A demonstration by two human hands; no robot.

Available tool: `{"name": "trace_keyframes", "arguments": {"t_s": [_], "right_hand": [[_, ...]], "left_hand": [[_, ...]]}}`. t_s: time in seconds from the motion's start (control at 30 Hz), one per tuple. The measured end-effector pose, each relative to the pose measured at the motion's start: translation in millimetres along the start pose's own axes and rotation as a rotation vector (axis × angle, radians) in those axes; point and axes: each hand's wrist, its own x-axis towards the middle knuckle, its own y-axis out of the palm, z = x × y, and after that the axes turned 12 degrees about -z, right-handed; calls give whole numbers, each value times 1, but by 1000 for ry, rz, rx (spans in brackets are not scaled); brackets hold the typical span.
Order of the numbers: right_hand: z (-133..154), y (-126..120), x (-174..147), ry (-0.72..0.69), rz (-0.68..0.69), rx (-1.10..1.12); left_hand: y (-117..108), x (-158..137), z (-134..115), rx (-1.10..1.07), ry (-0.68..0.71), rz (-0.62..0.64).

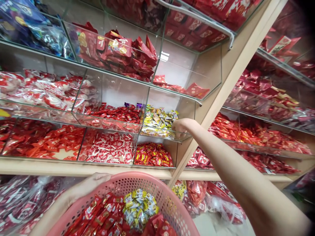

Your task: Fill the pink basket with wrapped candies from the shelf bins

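A pink plastic basket [137,178] with a perforated wall is at the bottom of the view. My left hand [99,179] is closed on its far left rim. Inside the basket lie red-wrapped candies [98,213], a heap of yellow-and-white wrapped candies [139,207] and larger red packets [159,226]. My right hand [182,126] reaches into a glass-fronted compartment, at the right end of a pile of yellow-wrapped candies [159,117]. It bends down at the wrist. Its fingers are mostly hidden behind the glass edge and the hand itself, so their grip is unclear.
Glass dividers and a wooden upright [236,82] frame the compartments. Red candies [115,114] fill the neighbouring bin, with red-and-yellow candies [154,155] below. A glass shelf edge [177,93] runs above my right hand. Bagged candies [223,200] lie under the shelves.
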Motion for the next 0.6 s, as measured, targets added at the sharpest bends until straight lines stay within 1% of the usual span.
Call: {"name": "trace_keyframes", "arguments": {"t_s": [0.03, 0.07, 0.1, 0.23, 0.37, 0.47, 0.6], "right_hand": [[0, 0, -1, 15, 143, -50], [-1, 0, -1, 30, 256, -82], [-3, -1, -2, 29, 319, -97], [-13, -2, -2, -6, 238, 30], [-17, -3, -4, 21, 170, 150], [-15, -6, -6, 39, 209, 220], [-17, -5, -4, -6, 307, 397]], "left_hand": [[0, 0, 1, 1, 1, 1], [-1, 1, 2, 3, -1, -1], [-1, 1, 3, 9, -8, -11], [-2, 4, 7, 27, -39, -55], [-1, 4, 5, 32, -15, 8], [-1, 3, 3, 20, -7, 17], [-2, 4, 6, -4, 2, 29]]}}
